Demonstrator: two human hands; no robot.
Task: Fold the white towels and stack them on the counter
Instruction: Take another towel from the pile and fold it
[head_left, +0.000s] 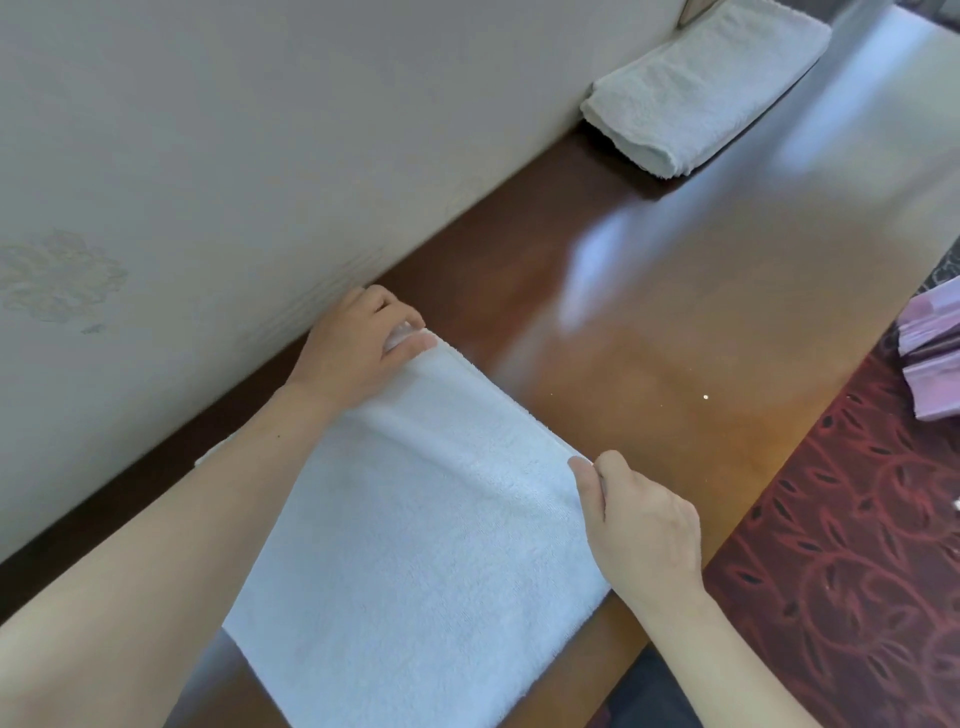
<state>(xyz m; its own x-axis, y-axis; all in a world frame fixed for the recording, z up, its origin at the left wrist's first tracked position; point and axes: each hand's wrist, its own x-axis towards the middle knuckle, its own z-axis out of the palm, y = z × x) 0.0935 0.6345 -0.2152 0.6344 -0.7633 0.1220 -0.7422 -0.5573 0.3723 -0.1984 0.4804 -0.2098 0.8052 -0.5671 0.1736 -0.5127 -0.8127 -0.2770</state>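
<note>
Though limp, a rectangular terry towel

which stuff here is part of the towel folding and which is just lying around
Part of the job: the white towel, gripped at its far corners by the left hand and right hand; the folded towel at the far end; the counter.

Just lying about: the pink stack at the picture's right edge; the red carpet.

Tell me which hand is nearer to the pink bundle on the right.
Right. The right hand pinches the white towel corner nearest the pink bundle; the left hand grips the other corner, by the wall.
</note>
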